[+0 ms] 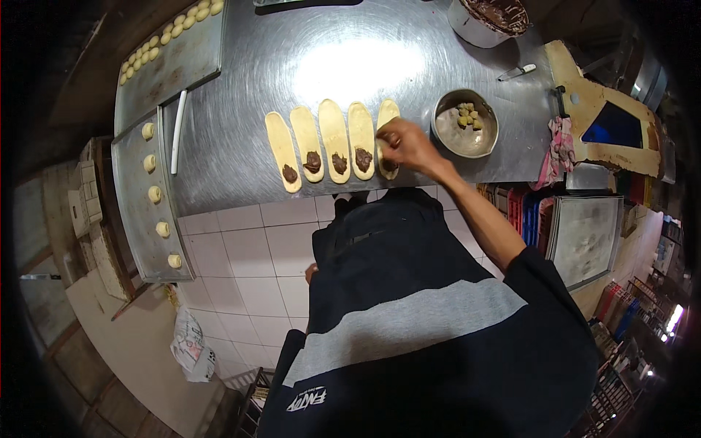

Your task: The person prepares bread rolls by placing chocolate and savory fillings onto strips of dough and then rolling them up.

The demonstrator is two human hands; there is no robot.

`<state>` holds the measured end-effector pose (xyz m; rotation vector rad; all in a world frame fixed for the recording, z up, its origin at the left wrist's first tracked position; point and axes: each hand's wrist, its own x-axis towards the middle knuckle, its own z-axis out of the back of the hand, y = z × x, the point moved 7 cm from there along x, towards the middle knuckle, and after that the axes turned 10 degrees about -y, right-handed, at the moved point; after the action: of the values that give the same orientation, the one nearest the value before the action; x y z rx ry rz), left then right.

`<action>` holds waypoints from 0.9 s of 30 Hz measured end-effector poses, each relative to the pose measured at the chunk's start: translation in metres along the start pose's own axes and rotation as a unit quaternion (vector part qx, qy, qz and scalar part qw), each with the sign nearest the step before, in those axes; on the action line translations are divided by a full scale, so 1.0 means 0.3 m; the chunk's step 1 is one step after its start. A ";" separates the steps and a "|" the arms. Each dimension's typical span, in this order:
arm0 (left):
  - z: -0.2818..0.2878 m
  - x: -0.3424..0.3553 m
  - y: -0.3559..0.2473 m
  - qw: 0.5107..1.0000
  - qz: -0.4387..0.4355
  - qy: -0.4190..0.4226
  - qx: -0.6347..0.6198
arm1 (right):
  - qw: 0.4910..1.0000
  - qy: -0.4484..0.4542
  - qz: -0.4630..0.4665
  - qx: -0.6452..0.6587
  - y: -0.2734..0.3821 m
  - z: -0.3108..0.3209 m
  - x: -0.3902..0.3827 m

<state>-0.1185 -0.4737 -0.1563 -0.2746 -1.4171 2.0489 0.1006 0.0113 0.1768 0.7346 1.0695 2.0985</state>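
Five flat, long strips of dough lie side by side on the steel table. Near the close end of each sits a dab of dark brown filling. Over the rightmost dough strip is my right hand, its fingers curled together and partly covering the strip; what they pinch, if anything, is hidden. To the right of that hand stands a round metal bowl with several small yellowish chunks in it. My left hand hangs low beside my body, mostly hidden, its fingers not readable.
A tray with several rolled dough pieces lies left, below another tray of small dough balls. A white rod rests beside them. Back right are a brown-smeared pot and a spatula-like tool; a pink cloth hangs at the table's right.
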 end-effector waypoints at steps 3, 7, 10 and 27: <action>-0.038 0.080 0.050 0.992 0.062 0.046 0.096 | 0.989 0.109 0.034 -0.091 -0.006 -0.127 -0.016; 0.018 0.014 0.058 0.953 0.173 0.080 0.235 | 0.992 0.057 0.080 -0.079 -0.034 -0.174 -0.042; 0.044 0.036 -0.033 0.947 0.258 0.087 0.174 | 0.989 0.090 0.065 -0.102 -0.101 -0.201 -0.041; -0.059 0.217 -0.082 0.940 0.256 0.170 0.145 | 0.936 -0.232 -0.111 -0.240 -0.368 0.432 -0.135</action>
<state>-0.1515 -0.4156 -0.1298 -0.9012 -0.8742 2.4313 0.2526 0.0909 0.1422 0.7648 0.3417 1.7622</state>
